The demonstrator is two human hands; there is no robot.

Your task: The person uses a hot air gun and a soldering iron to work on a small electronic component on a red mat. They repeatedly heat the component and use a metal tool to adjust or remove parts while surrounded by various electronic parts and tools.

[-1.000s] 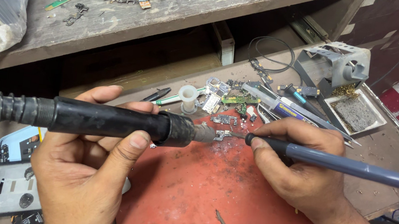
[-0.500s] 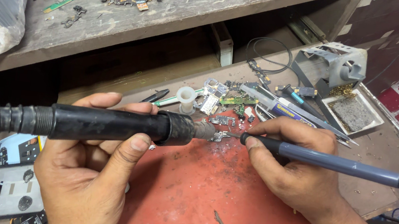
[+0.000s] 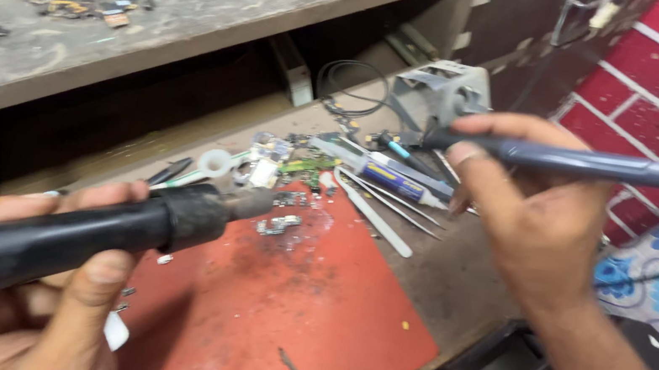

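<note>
Raised since the earlier frame: right hand [image 3: 540, 230], now lifting the grey soldering iron [image 3: 603, 166] clear of the red mat [image 3: 287, 315], fingers clenched around its handle. Left hand [image 3: 34, 299] is gripping the black hot-air wand [image 3: 77, 232], nozzle hovering just beside the small circuit board [image 3: 279, 225] lying on the mat.

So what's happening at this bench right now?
A person works at a cluttered repair bench. The left hand grips a thick black hot-air handle, its nozzle just above a small circuit piece on the red mat. The right hand holds a slim grey-blue soldering iron raised off the mat, its tip toward the metal stand. Tweezers lie beside the mat.
</note>
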